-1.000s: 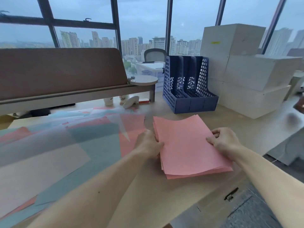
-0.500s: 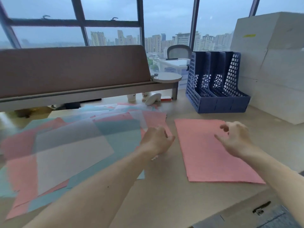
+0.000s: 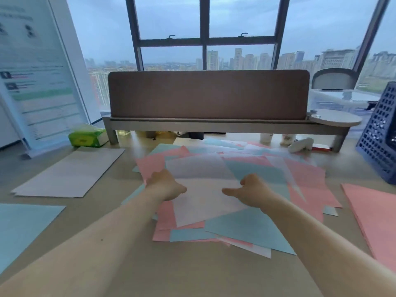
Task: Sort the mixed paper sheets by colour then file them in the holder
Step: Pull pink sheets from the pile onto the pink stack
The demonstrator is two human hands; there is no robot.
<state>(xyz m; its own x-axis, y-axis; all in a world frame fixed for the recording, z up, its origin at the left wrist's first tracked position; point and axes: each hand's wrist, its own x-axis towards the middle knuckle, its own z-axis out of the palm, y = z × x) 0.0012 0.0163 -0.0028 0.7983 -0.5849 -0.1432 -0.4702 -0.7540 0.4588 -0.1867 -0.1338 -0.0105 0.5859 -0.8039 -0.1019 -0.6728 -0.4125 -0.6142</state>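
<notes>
Holder point(image 3: 380, 136) cropped at edge, left hand point(image 3: 166, 186) fingers hidden

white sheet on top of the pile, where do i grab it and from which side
Probably the near left corner, from your side: the white sheet lies flat on top of the pile, and that corner rests over a pink sheet, close to the left hand.
</notes>
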